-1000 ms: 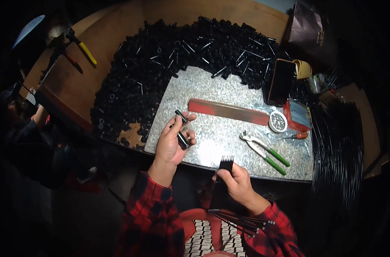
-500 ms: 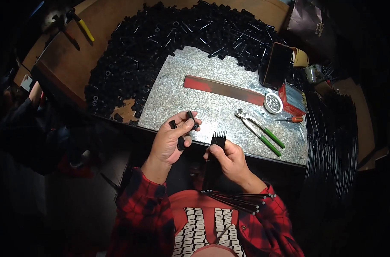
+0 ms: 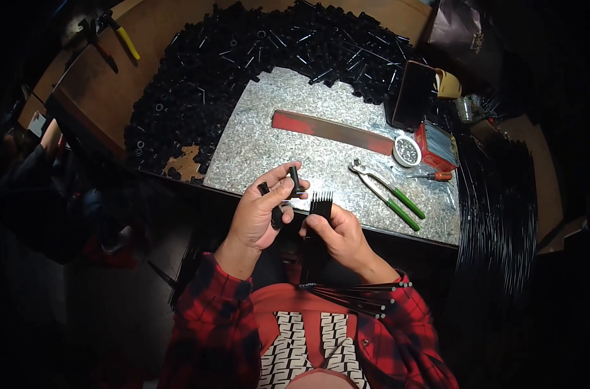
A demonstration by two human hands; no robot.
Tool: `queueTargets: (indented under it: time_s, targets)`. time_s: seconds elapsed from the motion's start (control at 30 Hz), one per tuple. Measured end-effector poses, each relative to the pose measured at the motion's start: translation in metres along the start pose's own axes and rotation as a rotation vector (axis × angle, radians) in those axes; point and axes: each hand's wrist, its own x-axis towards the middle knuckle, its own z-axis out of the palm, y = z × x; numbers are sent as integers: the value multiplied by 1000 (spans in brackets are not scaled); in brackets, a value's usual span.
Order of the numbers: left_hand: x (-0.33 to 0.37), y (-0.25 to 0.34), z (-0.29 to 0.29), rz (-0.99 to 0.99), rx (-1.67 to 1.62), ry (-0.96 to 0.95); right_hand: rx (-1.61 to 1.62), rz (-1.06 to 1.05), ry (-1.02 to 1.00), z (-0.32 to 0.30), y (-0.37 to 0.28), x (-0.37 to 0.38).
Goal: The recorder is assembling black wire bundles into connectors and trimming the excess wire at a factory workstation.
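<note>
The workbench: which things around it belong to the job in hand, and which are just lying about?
Probably part of the job:
short black pieces, in the left hand
black rod bundle, in the right hand
black parts pile, similar-looking
loose black rods

Untouched, apparently just lying about:
green-handled pliers
red-sided bar
phone
screwdriver
dark bag
</note>
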Motion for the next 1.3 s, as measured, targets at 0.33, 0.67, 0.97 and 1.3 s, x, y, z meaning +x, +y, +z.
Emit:
queueTargets:
  time_s: [0.33, 0.67, 0.97, 1.3]
  targets:
    - [4, -4, 3, 20, 18, -1, 0, -42, -46, 6, 0, 6]
    - [11, -5, -9, 36, -62, -29, -6, -92, -52, 1, 5, 9]
    - [11, -6, -13, 72, -95, -63, 3, -62, -52, 1, 0, 8]
    - [12, -7, -20, 75, -115, -121, -49, -98, -51, 3, 4, 11]
